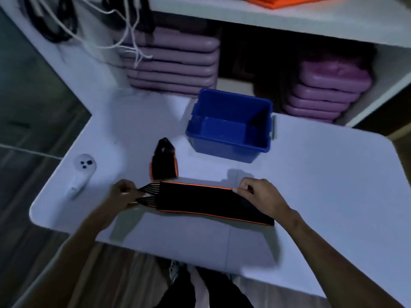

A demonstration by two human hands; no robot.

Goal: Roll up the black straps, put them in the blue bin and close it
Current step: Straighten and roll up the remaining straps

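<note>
Strap point(200, 202) pinched flat at both ends by hands, rolled strap point(164, 163) and seemingly empty blue bin point(229, 127) beyond.

The right hand point(260, 193) covers the upper right corner of the strap point(200, 202), and its fingertips are hidden under the edge there. The left hand point(124, 193) closes around the striped ends, so how they finish cannot be told. Above the hands, the second strap point(164, 164) is a dark blurred shape; rolled or folded, it is unclear. Far above the left hand, the cords point(124, 34) are smeared and cut off by the top edge. The orange cloth point(287, 1) is cut off too.
</note>
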